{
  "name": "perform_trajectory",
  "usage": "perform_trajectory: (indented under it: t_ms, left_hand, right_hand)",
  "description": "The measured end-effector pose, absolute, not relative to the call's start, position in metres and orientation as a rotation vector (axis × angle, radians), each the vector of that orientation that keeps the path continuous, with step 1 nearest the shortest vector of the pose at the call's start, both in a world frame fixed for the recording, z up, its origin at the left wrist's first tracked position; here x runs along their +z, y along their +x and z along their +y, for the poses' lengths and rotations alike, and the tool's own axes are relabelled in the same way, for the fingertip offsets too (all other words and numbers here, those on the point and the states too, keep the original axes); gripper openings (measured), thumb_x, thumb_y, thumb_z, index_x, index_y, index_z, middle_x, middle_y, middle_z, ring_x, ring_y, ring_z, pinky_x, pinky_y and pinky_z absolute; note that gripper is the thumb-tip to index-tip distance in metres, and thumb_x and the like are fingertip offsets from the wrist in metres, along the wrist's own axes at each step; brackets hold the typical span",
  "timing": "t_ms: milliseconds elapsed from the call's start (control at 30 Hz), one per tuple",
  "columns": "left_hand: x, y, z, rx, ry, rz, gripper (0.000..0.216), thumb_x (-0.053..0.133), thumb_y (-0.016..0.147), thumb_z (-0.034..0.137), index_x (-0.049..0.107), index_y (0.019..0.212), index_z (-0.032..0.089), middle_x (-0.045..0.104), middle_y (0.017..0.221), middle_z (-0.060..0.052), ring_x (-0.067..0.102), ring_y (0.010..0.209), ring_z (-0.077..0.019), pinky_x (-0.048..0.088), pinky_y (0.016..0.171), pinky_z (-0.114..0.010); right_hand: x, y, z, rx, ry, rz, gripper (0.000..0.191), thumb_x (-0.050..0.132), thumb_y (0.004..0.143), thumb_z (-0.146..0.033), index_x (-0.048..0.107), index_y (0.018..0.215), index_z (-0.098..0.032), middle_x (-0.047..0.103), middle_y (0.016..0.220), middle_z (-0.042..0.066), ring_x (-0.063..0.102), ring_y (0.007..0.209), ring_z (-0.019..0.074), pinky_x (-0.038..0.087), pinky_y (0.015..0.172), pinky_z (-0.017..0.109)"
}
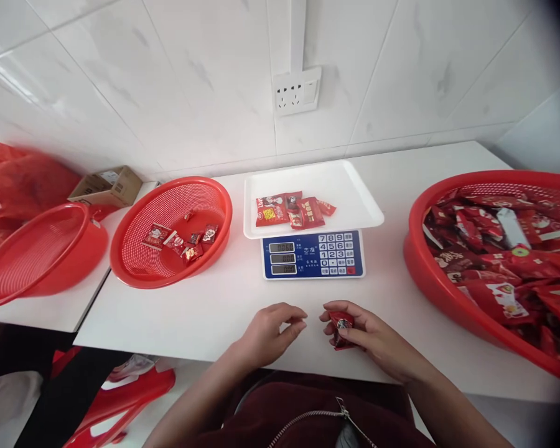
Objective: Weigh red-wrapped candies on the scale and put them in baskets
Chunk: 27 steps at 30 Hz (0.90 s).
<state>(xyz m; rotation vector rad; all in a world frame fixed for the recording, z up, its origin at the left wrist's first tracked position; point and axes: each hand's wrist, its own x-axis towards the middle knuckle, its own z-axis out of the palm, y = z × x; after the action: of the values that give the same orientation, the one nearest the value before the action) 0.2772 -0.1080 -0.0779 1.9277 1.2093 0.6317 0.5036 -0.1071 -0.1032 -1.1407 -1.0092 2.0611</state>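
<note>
My right hand (371, 339) is closed around a small red candy packet (343, 323), just over the table's front part. To its left, my left hand (275, 333) is empty, thumb and fingers curved with a gap between them. Beyond both hands stands a digital scale (312, 256) with a blue keypad and lit displays. On its white tray (350, 193) lie several red snack packets (310, 213), bunched toward the left and middle. The right hand is nearer to a large red basket (415, 261) heaped with red packets (499, 255).
Left of the scale, a red perforated basket (142, 199) holds several small packets (177, 242). Farther left are another red basket (42, 236), a cardboard box (107, 186) and red plastic bags (28, 180). A red stool (121, 404) stands below the table (191, 323). Wall sockets (296, 93) are behind.
</note>
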Motion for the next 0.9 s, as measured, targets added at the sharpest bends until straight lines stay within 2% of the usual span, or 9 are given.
perform_trajectory:
  t_ms: [200, 367, 433, 500, 600, 767, 900]
  left_hand:
    - [-0.082, 0.273, -0.111, 0.652, 1.941, 1.239, 0.020, 0.049, 0.088, 0.026, 0.064, 0.100, 0.021, 0.069, 0.088, -0.006, 0.064, 0.079, -0.0156, 0.051, 0.072, -0.027]
    - [-0.081, 0.247, -0.099, 0.839, 2.024, 1.401, 0.022, 0.049, 0.087, 0.024, 0.062, 0.105, 0.023, 0.069, 0.091, -0.006, 0.065, 0.082, -0.0158, 0.052, 0.077, -0.029]
    - [-0.081, 0.228, -0.091, 0.944, 1.957, 1.588, 0.032, 0.050, 0.086, 0.026, 0.053, 0.118, 0.023, 0.069, 0.092, -0.005, 0.065, 0.078, -0.0145, 0.052, 0.075, -0.028]
    - [-0.080, 0.208, -0.081, 1.013, 1.862, 1.789, 0.049, 0.051, 0.086, 0.028, 0.037, 0.133, 0.023, 0.068, 0.096, -0.006, 0.065, 0.078, -0.0146, 0.053, 0.074, -0.030]
    - [-0.077, 0.180, -0.067, 1.026, 1.800, 1.996, 0.063, 0.051, 0.086, 0.032, 0.023, 0.141, 0.022, 0.066, 0.104, -0.009, 0.066, 0.087, -0.0183, 0.053, 0.077, -0.036]
    - [-0.069, 0.148, -0.047, 1.047, 1.733, 2.150, 0.061, 0.054, 0.084, 0.033, 0.029, 0.138, 0.020, 0.063, 0.112, -0.013, 0.063, 0.100, -0.0218, 0.051, 0.083, -0.038]
    - [-0.066, 0.112, -0.029, 1.122, 1.550, 2.331, 0.069, 0.059, 0.079, 0.029, 0.026, 0.138, 0.017, 0.065, 0.104, -0.013, 0.065, 0.092, -0.0217, 0.049, 0.083, -0.039]
  right_hand:
    - [-0.108, 0.488, -0.095, 2.106, -1.093, -0.939, 0.036, 0.069, 0.071, -0.032, 0.060, 0.105, -0.024, 0.062, 0.106, 0.006, 0.060, 0.088, 0.0185, 0.048, 0.078, 0.038]
    - [-0.120, 0.487, -0.092, 2.131, -1.059, -0.824, 0.034, 0.071, 0.070, -0.027, 0.062, 0.103, -0.024, 0.063, 0.102, 0.005, 0.060, 0.085, 0.0177, 0.047, 0.080, 0.038]
    - [-0.123, 0.489, -0.091, 2.144, -1.022, -0.781, 0.033, 0.071, 0.070, -0.025, 0.062, 0.102, -0.025, 0.064, 0.101, 0.004, 0.060, 0.085, 0.0175, 0.046, 0.079, 0.037]
    - [-0.124, 0.491, -0.090, 2.161, -0.992, -0.750, 0.032, 0.070, 0.071, -0.024, 0.063, 0.102, -0.025, 0.064, 0.100, 0.004, 0.060, 0.085, 0.0174, 0.046, 0.079, 0.037]
    - [-0.125, 0.493, -0.088, 2.187, -0.964, -0.713, 0.032, 0.070, 0.071, -0.023, 0.063, 0.102, -0.026, 0.064, 0.100, 0.004, 0.060, 0.085, 0.0172, 0.046, 0.080, 0.037]
    - [-0.126, 0.493, -0.086, 2.189, -0.942, -0.688, 0.033, 0.071, 0.071, -0.024, 0.064, 0.103, -0.026, 0.064, 0.100, 0.004, 0.059, 0.086, 0.0172, 0.045, 0.080, 0.037]
    - [-0.125, 0.492, -0.086, 2.180, -0.946, -0.677, 0.033, 0.072, 0.070, -0.025, 0.064, 0.102, -0.026, 0.064, 0.098, 0.004, 0.059, 0.084, 0.0171, 0.046, 0.079, 0.037]
